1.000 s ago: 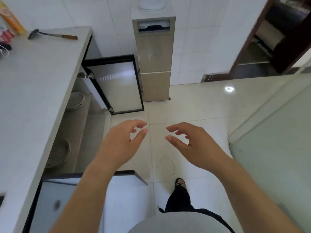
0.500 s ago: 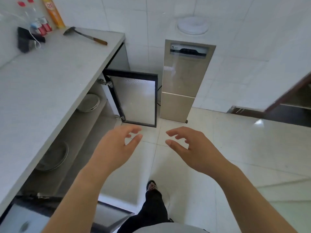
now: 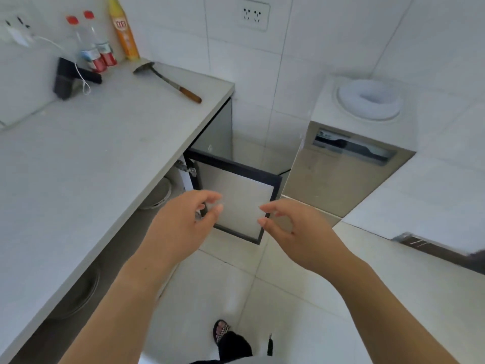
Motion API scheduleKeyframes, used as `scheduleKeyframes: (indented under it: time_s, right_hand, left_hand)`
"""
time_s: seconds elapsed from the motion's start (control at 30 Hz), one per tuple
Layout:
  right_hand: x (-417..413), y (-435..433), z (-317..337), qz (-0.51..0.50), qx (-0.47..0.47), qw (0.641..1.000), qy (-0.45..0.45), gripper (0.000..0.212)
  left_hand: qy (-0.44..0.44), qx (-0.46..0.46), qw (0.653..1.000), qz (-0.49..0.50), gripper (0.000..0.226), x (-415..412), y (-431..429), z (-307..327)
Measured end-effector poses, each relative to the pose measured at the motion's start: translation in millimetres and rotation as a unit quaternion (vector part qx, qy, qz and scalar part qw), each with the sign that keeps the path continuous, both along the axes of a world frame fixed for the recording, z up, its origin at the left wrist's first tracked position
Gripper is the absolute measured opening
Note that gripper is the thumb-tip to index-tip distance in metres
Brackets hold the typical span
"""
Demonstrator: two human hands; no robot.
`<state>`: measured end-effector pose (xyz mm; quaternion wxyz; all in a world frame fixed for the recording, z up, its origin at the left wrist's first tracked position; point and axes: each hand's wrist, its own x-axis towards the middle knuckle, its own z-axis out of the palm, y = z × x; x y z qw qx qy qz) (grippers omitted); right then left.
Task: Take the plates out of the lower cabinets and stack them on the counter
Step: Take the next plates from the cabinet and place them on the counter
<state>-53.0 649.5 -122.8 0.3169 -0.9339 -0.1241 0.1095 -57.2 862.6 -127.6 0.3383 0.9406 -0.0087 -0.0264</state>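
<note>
Head view: my left hand (image 3: 183, 222) and right hand (image 3: 296, 232) are out in front, both empty, fingers loosely curled, close together but not touching. One plate (image 3: 158, 195) sits in the cabinet (image 3: 123, 240) just left of my left hand, under the bench (image 3: 91, 153). A second plate (image 3: 78, 292) is lower left, beside my left forearm. The open cabinet door (image 3: 241, 203) is behind both hands.
</note>
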Motion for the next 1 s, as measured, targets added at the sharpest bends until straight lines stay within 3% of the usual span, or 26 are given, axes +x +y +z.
scheduleKeyframes:
  time_s: [0.3,0.67,1.0]
  right_hand:
    - [112,33,-25,0.107,0.046,0.992,0.056,0.036]
    - [264,92,-65,0.305,0.049,0.946,0.101,0.033]
    - [292,139,-118,0.373,0.013,0.918,0.131,0.038]
  left_hand:
    - [0.053,0.015,0.993,0.1,0.027,67,34,-17]
    - [0.093,-0.025,0.951,0.295,0.027,128,47,-49]
    - [0.136,-0.031,0.93,0.339,0.028,132,59,-102]
